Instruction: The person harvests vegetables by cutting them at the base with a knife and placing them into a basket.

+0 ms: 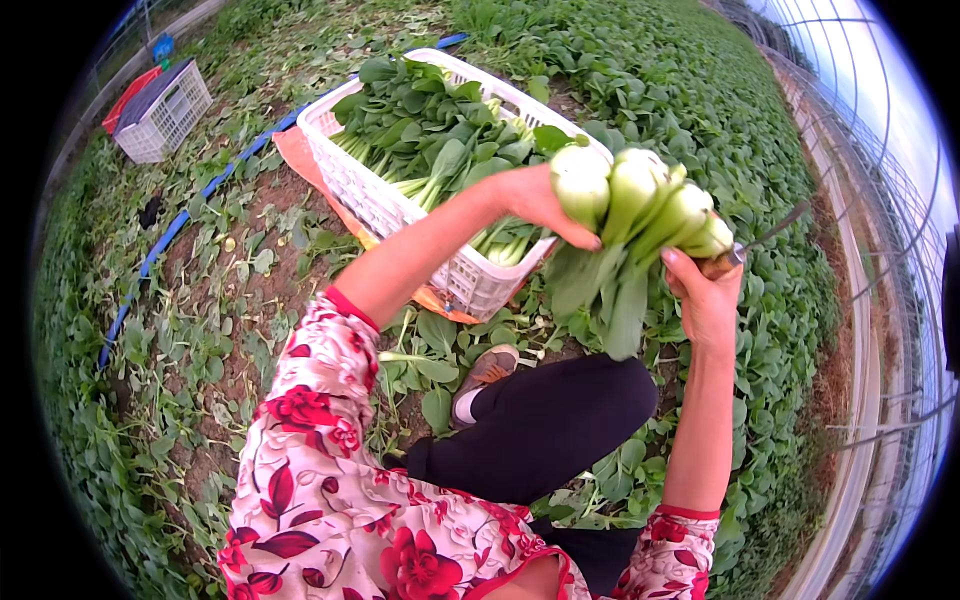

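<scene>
Several heads of bok choy point(637, 195) are bunched between my two hands, their pale stem bases facing up and their leaves hanging down. My left hand point(544, 206) grips the bunch from the left, its thumb across the stems and its other fingers mostly hidden behind them. On the other side, my right hand point(703, 289) holds a knife by its wooden handle point(721, 262), with the thumb against the bok choy. The thin dark blade point(784, 223) points up and to the right, away from the bunch. Left of the bunch stands a white plastic crate point(480, 281) with bok choy laid inside.
Beneath the crate lies an orange sheet point(315, 169). A blue hose point(176, 223) crosses the leaf-strewn soil. Another white crate point(169, 116) and a red container point(129, 97) stand at far left. Growing greens point(712, 150) fill the right, beside a greenhouse frame point(870, 300).
</scene>
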{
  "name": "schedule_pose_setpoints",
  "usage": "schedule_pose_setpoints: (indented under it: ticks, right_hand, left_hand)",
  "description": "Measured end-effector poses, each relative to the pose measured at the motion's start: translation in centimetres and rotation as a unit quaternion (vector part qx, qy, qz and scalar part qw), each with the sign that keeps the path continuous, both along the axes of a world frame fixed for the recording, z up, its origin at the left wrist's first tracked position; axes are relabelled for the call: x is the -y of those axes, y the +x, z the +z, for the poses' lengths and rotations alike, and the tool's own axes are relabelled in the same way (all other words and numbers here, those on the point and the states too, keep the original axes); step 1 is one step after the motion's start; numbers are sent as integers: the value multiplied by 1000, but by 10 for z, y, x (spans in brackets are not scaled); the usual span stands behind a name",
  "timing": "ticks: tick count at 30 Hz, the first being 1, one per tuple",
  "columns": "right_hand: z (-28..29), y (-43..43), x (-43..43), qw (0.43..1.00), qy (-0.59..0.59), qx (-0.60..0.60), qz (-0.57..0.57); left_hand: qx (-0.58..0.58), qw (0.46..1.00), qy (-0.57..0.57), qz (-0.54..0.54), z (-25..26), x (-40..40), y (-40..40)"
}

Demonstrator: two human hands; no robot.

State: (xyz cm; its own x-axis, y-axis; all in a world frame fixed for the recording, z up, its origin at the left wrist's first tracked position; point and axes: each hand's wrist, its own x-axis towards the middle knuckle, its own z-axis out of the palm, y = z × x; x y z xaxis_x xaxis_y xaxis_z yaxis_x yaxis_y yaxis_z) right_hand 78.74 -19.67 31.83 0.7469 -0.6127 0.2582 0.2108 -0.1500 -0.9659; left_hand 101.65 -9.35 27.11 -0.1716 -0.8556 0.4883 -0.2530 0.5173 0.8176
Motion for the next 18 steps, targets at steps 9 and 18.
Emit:
schedule_pose_setpoints:
  ticks: [9,18]
  right_hand:
    - [-29,213,-8,858,-495,135,5]
    - [-189,241,-28,782,-536,-108,300]
  left_hand:
    - [498,727,-251,401,24,-58,204]
    - [643,703,78,293,-125,-88,254]
